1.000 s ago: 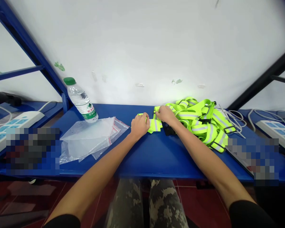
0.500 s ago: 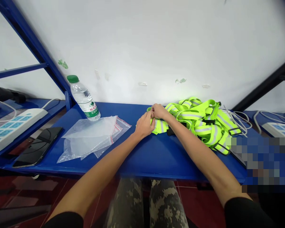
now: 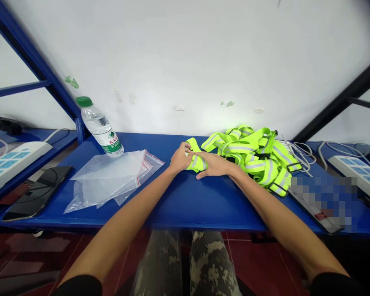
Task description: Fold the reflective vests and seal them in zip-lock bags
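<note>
A folded bundle of neon yellow strap [image 3: 198, 163] with a grey reflective stripe lies on the blue table between my hands. My left hand [image 3: 181, 158] has its fingers closed round the bundle's left end. From the right, my right hand [image 3: 214, 164] reaches over the bundle, its fingers against the strap and its thumb held apart below. Just to the right is a loose heap of the same neon straps [image 3: 253, 152] with black buckles. Clear plastic zip bags [image 3: 111, 174] with red edges lie flat to the left of my left hand.
A water bottle [image 3: 100, 127] with a green cap stands behind the bags. A black phone [image 3: 37, 193] and a white power strip [image 3: 10, 166] lie at the left. White cables [image 3: 305, 154], another power strip [image 3: 360, 174] and a flat device [image 3: 316, 207] are at the right.
My right hand has come down and opened out over the right side of the bundle. A strap loop now stands up behind my fingers. The whole view has shifted slightly.
</note>
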A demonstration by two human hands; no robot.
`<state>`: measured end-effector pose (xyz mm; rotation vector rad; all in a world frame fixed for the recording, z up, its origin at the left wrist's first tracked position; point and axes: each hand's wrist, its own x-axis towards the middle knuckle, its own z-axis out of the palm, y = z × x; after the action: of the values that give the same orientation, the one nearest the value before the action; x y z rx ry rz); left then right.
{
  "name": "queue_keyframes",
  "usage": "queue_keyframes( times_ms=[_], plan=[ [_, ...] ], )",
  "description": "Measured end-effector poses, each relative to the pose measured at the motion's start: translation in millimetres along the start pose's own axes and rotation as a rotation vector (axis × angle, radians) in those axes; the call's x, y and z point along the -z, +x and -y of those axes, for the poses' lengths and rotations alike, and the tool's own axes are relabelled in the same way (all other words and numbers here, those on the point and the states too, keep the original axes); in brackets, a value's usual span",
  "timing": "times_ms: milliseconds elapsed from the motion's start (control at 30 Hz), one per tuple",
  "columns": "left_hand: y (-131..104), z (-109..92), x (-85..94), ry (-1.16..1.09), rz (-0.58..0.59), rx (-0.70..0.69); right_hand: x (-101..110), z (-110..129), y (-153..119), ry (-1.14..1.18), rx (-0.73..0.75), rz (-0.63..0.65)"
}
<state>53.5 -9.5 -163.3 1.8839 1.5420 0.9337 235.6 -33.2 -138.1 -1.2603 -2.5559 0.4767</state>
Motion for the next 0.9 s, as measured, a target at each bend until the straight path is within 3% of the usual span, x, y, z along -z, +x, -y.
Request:
queue_keyframes(
  times_ms=[100,267,467,633,900],
  plan=[
    [1,3,-1.5,-0.063,-0.069,0.021,-6,2,1,-0.055,-0.030,-0.048],
    [-13,-5,8.4,-0.062,-0.220,-0.147,-3,5,2,-0.097,0.027,-0.095],
    [-28,-12,16.7,0.260,-0.168,-0.315,-3,-6,4,0.032,0.089,-0.195],
    [-17,-14,11.5,0.435,-0.174,-0.222,-6,-8,9,0.095,0.014,-0.281],
    [0,-14,12.2,0.287,-0.149,-0.098,-16,-8,16,0.181,-0.151,-0.384]
  ],
)
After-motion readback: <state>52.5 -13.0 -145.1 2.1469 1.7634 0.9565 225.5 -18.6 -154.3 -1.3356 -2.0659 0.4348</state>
